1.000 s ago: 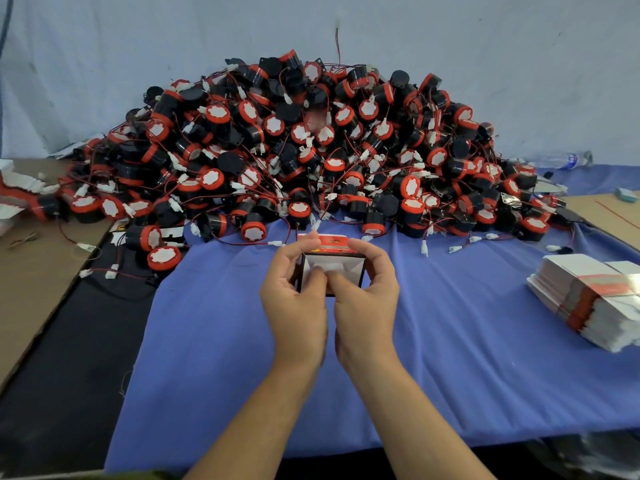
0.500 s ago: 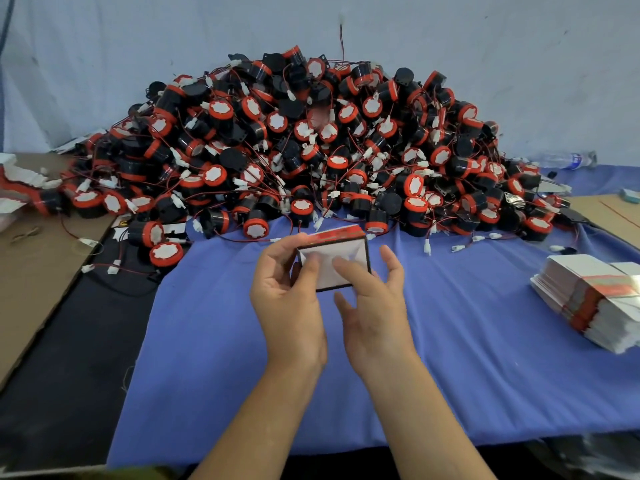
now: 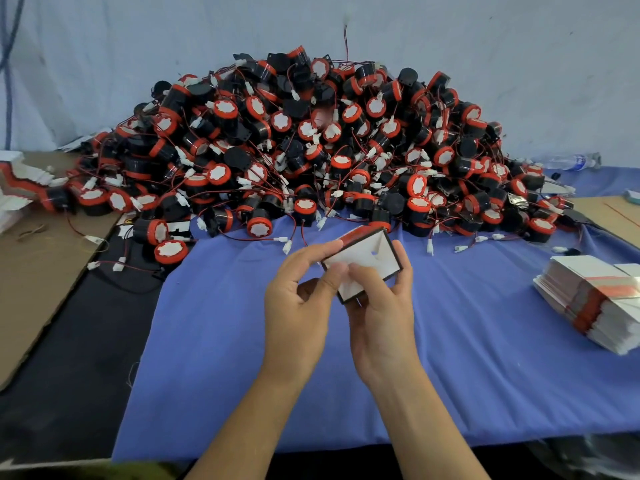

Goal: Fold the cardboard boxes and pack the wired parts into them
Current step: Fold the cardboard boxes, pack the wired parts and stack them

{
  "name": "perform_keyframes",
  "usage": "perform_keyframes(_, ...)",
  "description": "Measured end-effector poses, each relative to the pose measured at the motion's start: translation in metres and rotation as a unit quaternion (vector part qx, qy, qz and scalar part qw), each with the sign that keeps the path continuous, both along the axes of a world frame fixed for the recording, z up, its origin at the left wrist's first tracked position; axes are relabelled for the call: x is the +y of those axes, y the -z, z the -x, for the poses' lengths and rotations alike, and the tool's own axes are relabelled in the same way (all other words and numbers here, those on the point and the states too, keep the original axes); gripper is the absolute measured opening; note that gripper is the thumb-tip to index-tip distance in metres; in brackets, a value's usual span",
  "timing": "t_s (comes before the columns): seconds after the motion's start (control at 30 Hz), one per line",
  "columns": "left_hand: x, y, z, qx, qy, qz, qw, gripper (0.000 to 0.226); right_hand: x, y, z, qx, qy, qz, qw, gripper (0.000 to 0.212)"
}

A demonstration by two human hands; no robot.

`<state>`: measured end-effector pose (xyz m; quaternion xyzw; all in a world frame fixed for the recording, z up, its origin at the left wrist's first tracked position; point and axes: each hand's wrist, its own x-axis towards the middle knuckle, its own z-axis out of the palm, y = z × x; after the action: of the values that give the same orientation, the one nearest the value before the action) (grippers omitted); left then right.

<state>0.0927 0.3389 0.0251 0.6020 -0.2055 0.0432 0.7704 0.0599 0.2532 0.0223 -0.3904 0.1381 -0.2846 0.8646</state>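
I hold the cardboard box point(image 3: 372, 252) over the blue cloth point(image 3: 214, 358), its open white inside facing me. My left hand point(image 3: 298, 303) pinches its left edge and my right hand point(image 3: 381, 317) curls round its right side. The pile of wired parts point(image 3: 311, 150) lies just behind, and a stack of flat boxes point(image 3: 595, 299) sits well to the right.

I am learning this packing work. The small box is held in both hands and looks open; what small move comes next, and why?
Probably press the white flap fully inward. The left hand and right hand both grip the box, both thumbs rest on that flap, and the inside shows no part yet. The pile of wired parts lies behind.
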Motion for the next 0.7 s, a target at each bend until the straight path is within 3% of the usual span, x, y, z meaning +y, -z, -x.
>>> perform_keyframes(0.17,-0.004,0.009,0.012,-0.052,-0.080,-0.045,0.994,0.034,0.005,0.008,-0.002,0.036,0.066,0.068,0.995,0.065)
perform_keyframes(0.33,-0.005,0.013,0.015,-0.048,-0.109,-0.040,0.992,0.027,0.001,0.007,0.002,0.019,0.022,0.066,0.997,0.072)
perform_keyframes(0.5,0.005,0.014,0.007,-0.070,-0.041,-0.062,0.995,0.015,-0.014,0.001,0.009,0.010,-0.072,0.105,0.992,0.084)
perform_keyframes(0.57,0.009,0.016,0.004,-0.070,0.004,-0.086,0.994,0.028,-0.016,0.001,0.012,0.007,-0.076,0.171,0.982,0.087)
perform_keyframes(0.63,0.016,0.017,-0.002,-0.008,0.070,-0.094,0.993,0.044,-0.017,0.001,0.015,0.000,-0.083,0.243,0.966,0.088)
perform_keyframes(0.7,0.026,0.017,-0.012,0.073,0.167,-0.079,0.980,0.044,-0.018,0.003,0.019,0.012,-0.092,0.350,0.932,0.081)
